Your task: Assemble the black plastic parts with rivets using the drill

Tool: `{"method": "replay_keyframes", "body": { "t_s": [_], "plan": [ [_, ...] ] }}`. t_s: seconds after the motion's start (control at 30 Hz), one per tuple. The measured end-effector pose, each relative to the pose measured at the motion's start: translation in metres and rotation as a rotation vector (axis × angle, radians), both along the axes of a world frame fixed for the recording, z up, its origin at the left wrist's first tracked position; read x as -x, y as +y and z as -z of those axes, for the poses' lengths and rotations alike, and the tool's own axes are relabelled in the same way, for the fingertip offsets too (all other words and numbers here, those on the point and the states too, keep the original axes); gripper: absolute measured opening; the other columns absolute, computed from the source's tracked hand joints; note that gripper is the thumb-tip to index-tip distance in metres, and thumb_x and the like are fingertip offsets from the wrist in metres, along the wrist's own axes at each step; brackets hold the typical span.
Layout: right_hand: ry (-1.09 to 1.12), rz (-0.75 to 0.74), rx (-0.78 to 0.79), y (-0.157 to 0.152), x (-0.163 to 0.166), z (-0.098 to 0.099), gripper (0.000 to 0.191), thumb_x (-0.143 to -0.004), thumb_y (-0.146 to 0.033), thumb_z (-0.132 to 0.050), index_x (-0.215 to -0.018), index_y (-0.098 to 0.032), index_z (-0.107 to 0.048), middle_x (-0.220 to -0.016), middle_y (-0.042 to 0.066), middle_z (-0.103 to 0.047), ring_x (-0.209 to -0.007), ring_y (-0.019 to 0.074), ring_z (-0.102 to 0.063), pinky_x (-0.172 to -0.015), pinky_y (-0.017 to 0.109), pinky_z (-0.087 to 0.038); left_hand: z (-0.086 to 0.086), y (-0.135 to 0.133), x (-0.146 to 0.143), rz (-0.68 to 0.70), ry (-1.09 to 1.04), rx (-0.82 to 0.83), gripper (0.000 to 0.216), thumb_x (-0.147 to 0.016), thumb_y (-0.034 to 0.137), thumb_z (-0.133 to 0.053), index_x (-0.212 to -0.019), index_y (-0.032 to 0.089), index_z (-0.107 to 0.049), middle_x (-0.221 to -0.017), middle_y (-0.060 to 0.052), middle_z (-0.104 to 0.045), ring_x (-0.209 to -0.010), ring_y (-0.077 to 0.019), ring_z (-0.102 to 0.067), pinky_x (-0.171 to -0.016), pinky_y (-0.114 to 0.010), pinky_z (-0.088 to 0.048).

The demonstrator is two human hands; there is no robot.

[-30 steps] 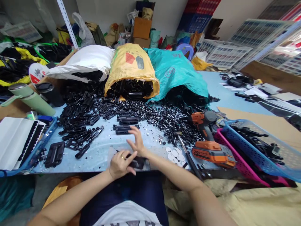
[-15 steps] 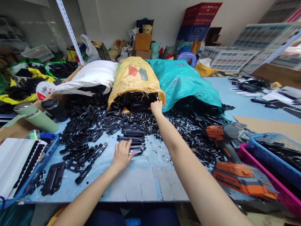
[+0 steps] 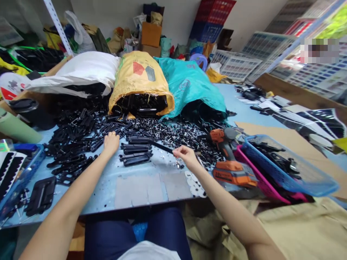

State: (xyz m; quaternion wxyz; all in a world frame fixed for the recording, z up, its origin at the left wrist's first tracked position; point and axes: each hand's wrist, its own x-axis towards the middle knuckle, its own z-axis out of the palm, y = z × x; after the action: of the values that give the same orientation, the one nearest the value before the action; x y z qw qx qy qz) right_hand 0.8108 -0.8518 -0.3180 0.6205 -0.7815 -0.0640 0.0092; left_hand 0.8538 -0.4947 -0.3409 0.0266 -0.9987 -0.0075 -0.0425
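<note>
My right hand (image 3: 185, 155) pinches one end of a long, flat black plastic bar (image 3: 162, 146); its far end points toward a neat row of black plastic bars (image 3: 135, 157) lying on the table. My left hand (image 3: 111, 142) is over the near edge of a heap of black plastic parts (image 3: 78, 126), to the left of that row. Its fingers curl down among the parts, and whatever they grip is hidden. Behind the row spreads a pile of small screws (image 3: 168, 131), in front of a yellow woven sack (image 3: 142, 76) whose mouth shows more black parts.
A white sack (image 3: 84, 68) and a teal sack (image 3: 189, 86) flank the yellow one. To the right lie an orange cordless drill (image 3: 234, 173) and a blue basket (image 3: 311, 182) of black parts. A green tumbler (image 3: 18, 126) stands at left, near a black tray-like part (image 3: 40, 196).
My right hand has come back from the yellow sack's mouth and now holds a black bar. My left hand has left the row of bars for the heap at left. The view has shifted right.
</note>
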Motion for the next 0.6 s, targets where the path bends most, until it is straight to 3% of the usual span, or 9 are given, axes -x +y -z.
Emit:
{"method": "replay_keyframes", "body": {
  "t_s": [0.1, 0.17, 0.3, 0.37, 0.43, 0.5, 0.6],
  "plan": [
    [0.09, -0.104, -0.033, -0.005, 0.052, 0.019, 0.039, -0.062, -0.05, -0.071, -0.059, -0.018, -0.049, -0.065, 0.001, -0.061, -0.059, 0.0125, -0.055, -0.059, 0.027, -0.045, -0.006, -0.009, 0.005, -0.051, -0.046, 0.02, 0.027, -0.082, 0.013, -0.036, -0.094, 0.01, -0.059, -0.115, -0.019, -0.052, -0.109, -0.0323, -0.045, -0.085, -0.043, -0.041],
    [0.103, -0.178, 0.026, -0.015, 0.072, 0.028, 0.039, -0.064, -0.05, -0.07, -0.062, -0.018, -0.049, -0.068, 0.001, -0.062, -0.062, 0.0133, -0.057, -0.062, 0.028, -0.046, -0.01, -0.018, 0.022, -0.044, -0.116, 0.088, 0.029, -0.083, 0.012, -0.033, -0.1, 0.007, -0.055, -0.115, -0.02, -0.051, -0.109, -0.0313, -0.046, -0.085, -0.042, -0.042],
    [-0.092, -0.344, 0.42, -0.037, 0.085, 0.033, 0.023, -0.073, -0.04, -0.065, -0.075, -0.018, -0.057, -0.087, 0.006, -0.065, -0.086, 0.0196, -0.06, -0.078, 0.034, -0.046, -0.008, -0.044, 0.084, 0.176, -0.111, 0.326, 0.034, -0.086, 0.02, -0.038, -0.118, 0.008, -0.043, -0.109, -0.017, -0.054, -0.101, -0.0253, -0.054, -0.084, -0.036, -0.045],
    [-0.21, -0.281, 0.689, -0.035, 0.088, 0.029, 0.015, -0.081, -0.031, -0.056, -0.089, -0.018, -0.06, -0.099, 0.01, -0.065, -0.099, 0.0234, -0.058, -0.086, 0.038, -0.043, -0.001, -0.057, 0.117, 0.29, -0.088, 0.364, 0.042, -0.084, 0.019, -0.043, -0.125, 0.011, -0.037, -0.113, -0.015, -0.052, -0.101, -0.0245, -0.055, -0.084, -0.035, -0.046],
    [-0.193, -0.108, 0.915, -0.019, 0.091, 0.025, 0.025, -0.088, -0.029, -0.046, -0.107, -0.018, -0.058, -0.097, 0.012, -0.066, -0.095, 0.0254, -0.06, -0.083, 0.038, -0.043, 0.007, -0.07, 0.142, 0.342, -0.077, 0.312, 0.042, -0.083, 0.015, -0.044, -0.125, 0.012, -0.04, -0.112, -0.016, -0.051, -0.1, -0.0251, -0.055, -0.082, -0.035, -0.047],
    [-0.079, 0.03, 1.062, 0.004, 0.095, 0.021, 0.04, -0.091, -0.04, -0.039, -0.121, -0.016, -0.049, -0.083, 0.013, -0.068, -0.081, 0.0274, -0.064, -0.074, 0.038, -0.045, 0.015, -0.081, 0.157, 0.35, -0.069, 0.204, 0.034, -0.084, 0.011, -0.041, -0.117, 0.012, -0.048, -0.107, -0.015, -0.053, -0.097, -0.0254, -0.055, -0.079, -0.035, -0.047],
    [0.039, 0.08, 1.154, 0.037, 0.097, 0.017, 0.066, -0.083, -0.064, -0.04, -0.125, -0.013, -0.045, -0.077, 0.016, -0.067, -0.075, 0.0318, -0.065, -0.068, 0.039, -0.045, 0.026, -0.092, 0.168, 0.36, -0.063, 0.059, 0.035, -0.084, 0.004, -0.035, -0.112, 0.01, -0.054, -0.1, -0.015, -0.057, -0.091, -0.0252, -0.055, -0.076, -0.036, -0.047]
  ]
}}
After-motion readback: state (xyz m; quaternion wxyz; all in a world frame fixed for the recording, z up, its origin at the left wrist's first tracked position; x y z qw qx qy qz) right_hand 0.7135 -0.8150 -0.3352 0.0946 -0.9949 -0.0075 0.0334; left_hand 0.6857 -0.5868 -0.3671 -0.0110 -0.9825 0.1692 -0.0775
